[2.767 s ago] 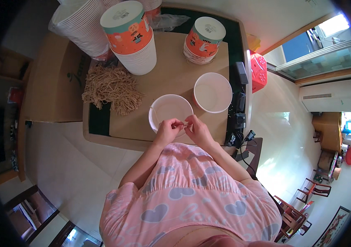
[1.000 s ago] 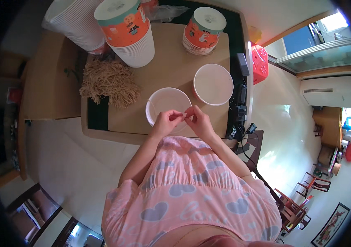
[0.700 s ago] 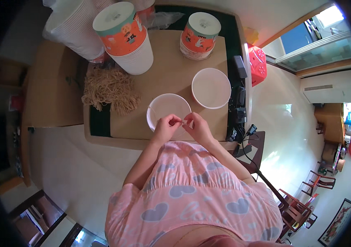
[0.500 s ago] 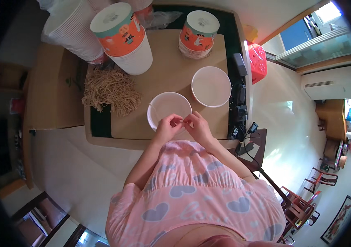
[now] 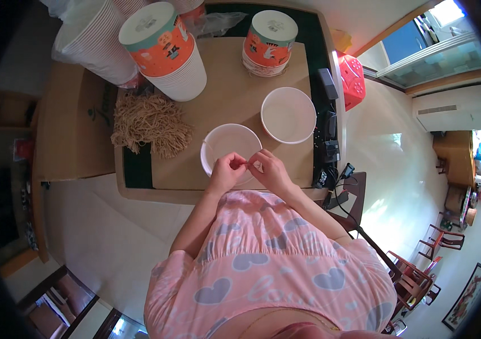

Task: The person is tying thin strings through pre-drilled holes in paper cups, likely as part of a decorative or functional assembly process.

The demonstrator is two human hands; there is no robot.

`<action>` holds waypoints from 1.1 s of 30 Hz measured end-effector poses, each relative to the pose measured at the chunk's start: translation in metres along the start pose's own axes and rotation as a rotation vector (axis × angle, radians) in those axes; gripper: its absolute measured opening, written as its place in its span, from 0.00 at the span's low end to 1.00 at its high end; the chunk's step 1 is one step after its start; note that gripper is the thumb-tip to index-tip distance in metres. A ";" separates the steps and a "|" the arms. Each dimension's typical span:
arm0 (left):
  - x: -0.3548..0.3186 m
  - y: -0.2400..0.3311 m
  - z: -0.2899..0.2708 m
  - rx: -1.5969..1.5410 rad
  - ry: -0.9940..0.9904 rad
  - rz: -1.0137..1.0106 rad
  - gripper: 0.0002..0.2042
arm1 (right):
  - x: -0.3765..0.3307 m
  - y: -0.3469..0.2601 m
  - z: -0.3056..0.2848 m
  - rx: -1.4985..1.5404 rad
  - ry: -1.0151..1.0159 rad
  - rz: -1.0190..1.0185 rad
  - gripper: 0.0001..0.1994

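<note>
My left hand (image 5: pixel 227 172) and my right hand (image 5: pixel 270 171) meet over the near rim of a white paper tub (image 5: pixel 231 135). Both are closed in a pinch, fingertips almost touching, on what looks like a thin piece of string, mostly hidden by the fingers. A pale strand (image 5: pixel 208 146) lies across the tub's left rim. To the right stands a second open white tub (image 5: pixel 288 116). A tangled heap of tan string (image 5: pixel 151 124) lies to the left on the cardboard sheet (image 5: pixel 223 68).
Behind stand an upside-down stack of orange-and-white tubs (image 5: pixel 167 56) and a shorter stack (image 5: pixel 269 48) with strands at its base. More nested tubs (image 5: pixel 91 42) in plastic fill the back left, beside a cardboard box (image 5: pixel 74 124). Black adapters and cables (image 5: pixel 329 150) line the table's right edge.
Both hands stay together over the near tub, with the fingers shifting slightly; the right fingers are a little more curled. The view has tilted slightly. The tubs and string heap keep their places.
</note>
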State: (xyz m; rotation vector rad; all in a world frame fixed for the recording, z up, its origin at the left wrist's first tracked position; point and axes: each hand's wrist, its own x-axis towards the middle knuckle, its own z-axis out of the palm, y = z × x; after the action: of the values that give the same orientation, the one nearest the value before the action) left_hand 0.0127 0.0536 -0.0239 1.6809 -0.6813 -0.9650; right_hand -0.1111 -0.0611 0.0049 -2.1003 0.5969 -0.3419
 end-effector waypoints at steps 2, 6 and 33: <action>0.000 -0.005 0.002 -0.192 0.013 0.009 0.02 | 0.000 0.005 0.002 0.046 -0.007 -0.028 0.05; 0.001 0.005 -0.008 -0.226 -0.045 -0.149 0.04 | 0.001 0.001 -0.001 0.186 -0.054 0.118 0.05; -0.004 0.007 -0.004 -0.080 -0.052 -0.061 0.04 | -0.005 0.000 0.000 0.203 -0.075 0.142 0.05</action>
State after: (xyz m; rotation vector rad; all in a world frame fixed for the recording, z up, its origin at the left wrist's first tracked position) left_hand 0.0139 0.0570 -0.0155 1.6191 -0.6211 -1.0687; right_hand -0.1155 -0.0585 0.0049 -1.8568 0.6361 -0.2320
